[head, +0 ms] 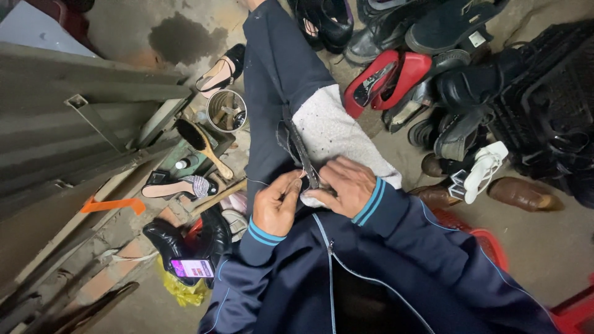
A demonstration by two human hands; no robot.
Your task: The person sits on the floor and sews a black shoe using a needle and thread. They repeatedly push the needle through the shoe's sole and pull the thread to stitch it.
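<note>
My left hand (276, 203) pinches something small, likely a needle, with a thin thread (257, 181) running off to the left. My right hand (346, 184) presses on and grips a dark strap-like leather piece (296, 147) that lies over a white cloth (334, 133) on my knee. Both hands meet at the lower end of the strap, above my dark blue trousers (275, 68). The exact thing between the left fingers is too small to tell.
A pile of shoes lies at the right: red heels (387, 77), black shoes (383, 25), a white sandal (482, 170), brown shoes (523, 193). At the left are a brush (201, 145), a tin of tools (226, 110), a sandal (179, 185), a black shoe (164, 241) and a lit phone (192, 268).
</note>
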